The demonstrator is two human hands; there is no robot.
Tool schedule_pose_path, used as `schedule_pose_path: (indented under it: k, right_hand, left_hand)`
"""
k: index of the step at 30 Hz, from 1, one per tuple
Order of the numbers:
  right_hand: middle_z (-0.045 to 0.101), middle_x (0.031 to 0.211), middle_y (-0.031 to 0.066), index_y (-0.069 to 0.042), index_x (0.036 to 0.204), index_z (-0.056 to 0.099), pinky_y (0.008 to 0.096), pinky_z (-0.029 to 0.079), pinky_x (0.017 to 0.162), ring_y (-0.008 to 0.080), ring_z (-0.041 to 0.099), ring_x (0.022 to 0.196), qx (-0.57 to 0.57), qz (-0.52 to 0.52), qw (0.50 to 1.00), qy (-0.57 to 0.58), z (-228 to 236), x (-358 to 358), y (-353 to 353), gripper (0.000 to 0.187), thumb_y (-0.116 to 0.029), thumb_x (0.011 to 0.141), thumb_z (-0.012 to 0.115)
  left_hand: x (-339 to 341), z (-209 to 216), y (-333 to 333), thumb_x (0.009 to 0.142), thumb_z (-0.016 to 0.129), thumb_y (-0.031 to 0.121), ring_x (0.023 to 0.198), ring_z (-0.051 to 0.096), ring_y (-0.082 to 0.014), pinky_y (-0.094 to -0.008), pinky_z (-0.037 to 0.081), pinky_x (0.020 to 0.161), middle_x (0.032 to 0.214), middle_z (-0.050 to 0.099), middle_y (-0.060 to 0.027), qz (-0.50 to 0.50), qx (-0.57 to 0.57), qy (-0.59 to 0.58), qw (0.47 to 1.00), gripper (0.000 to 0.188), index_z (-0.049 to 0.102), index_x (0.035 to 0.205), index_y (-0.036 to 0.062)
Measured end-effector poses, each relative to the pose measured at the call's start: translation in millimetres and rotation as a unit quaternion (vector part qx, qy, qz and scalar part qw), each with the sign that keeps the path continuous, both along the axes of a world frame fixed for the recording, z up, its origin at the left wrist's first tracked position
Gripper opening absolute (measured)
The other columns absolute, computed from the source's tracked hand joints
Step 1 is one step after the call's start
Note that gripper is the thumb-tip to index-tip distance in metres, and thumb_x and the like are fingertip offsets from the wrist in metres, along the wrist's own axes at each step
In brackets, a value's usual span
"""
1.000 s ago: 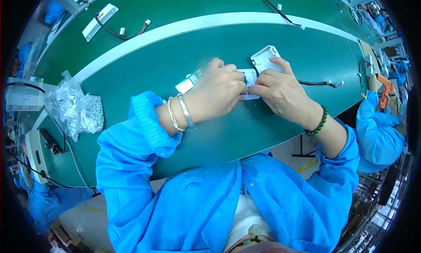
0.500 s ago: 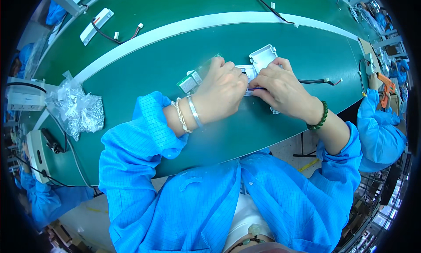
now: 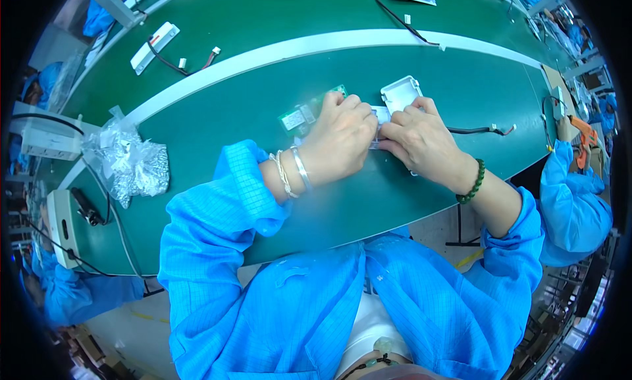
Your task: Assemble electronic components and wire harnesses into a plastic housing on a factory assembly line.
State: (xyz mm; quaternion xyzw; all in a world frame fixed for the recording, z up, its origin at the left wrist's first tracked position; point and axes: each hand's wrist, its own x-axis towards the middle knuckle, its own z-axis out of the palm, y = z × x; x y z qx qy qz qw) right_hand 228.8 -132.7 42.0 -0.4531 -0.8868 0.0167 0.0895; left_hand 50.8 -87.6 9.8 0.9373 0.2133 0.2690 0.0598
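A small white plastic case lies under my fingers, its lid folded open on the far side and its base partly showing between my hands. My left hand is closed at the case's left side, knuckles up, fingertips hidden. From beneath it juts a green circuit board with a pale label. Curled over the case's right part, my right hand has its thumb and forefinger pressed together at the base. A black cable with a white connector runs out to the right from under this hand.
A clear bag of small silvery parts sits at the left, beside a pale box and loose cords. Beyond the white divider strip lie another white case piece and cables. A co-worker's blue sleeve is at the right, near an orange tool.
The whole view has shifted slightly, so the table's things appear lower and a little to the right. My fingertips have drawn closer together over the case, and the thin wire between them is now hidden.
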Motion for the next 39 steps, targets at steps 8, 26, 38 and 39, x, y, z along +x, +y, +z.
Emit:
schedule_pose_path:
  k: [8, 26, 38, 39]
  right_hand:
    - [0.054, 0.076, 0.0093, -0.006, 0.084, 0.056, 0.0368, 0.042, 0.07, 0.0267, 0.054, 0.076, -0.106, -0.035, 0.992, 0.06, 25, 0, 4, 0.016, -0.019, 0.077, 0.062]
    - [0.061, 0.099, 0.0153, -0.002, 0.11, 0.058, 0.0349, 0.045, 0.078, 0.0261, 0.057, 0.089, -0.342, 0.093, 0.927, 0.123, 46, -32, 72, 0.034, -0.028, 0.092, 0.045]
    - [0.056, 0.098, 0.0102, -0.006, 0.115, 0.056, 0.032, 0.041, 0.083, 0.0229, 0.051, 0.09, -0.308, 0.111, 0.926, 0.188, 63, 0, 31, 0.034, -0.028, 0.093, 0.041]
    - [0.056, 0.098, 0.0102, -0.006, 0.115, 0.056, 0.032, 0.041, 0.083, 0.0229, 0.051, 0.09, -0.309, 0.107, 0.926, 0.191, 63, 3, 26, 0.034, -0.028, 0.093, 0.041]
  left_hand:
    - [-87, 37, 11, 0.063, 0.074, 0.027, 0.098, 0.051, -0.0335, -0.0386, 0.041, 0.082, 0.105, 0.054, -0.0146, 0.163, -0.111, -0.082, 0.977, 0.06, 0.051, 0.114, 0.0052]
    - [-93, 39, 15, 0.072, 0.068, 0.013, 0.081, 0.056, -0.0199, -0.0273, 0.045, 0.07, 0.09, 0.055, -0.0089, -0.005, -0.204, -0.047, 0.978, 0.046, 0.052, 0.114, 0.0045]
    - [-27, 48, 74, 0.077, 0.062, 0.017, 0.082, 0.055, -0.0164, -0.0271, 0.046, 0.071, 0.102, 0.059, -0.0118, -0.062, -0.337, 0.222, 0.913, 0.041, 0.054, 0.114, 0.0004]
    - [-25, 47, 70, 0.077, 0.062, 0.017, 0.082, 0.055, -0.0164, -0.0271, 0.046, 0.071, 0.102, 0.059, -0.0118, -0.066, -0.338, 0.224, 0.912, 0.041, 0.054, 0.114, 0.0004]
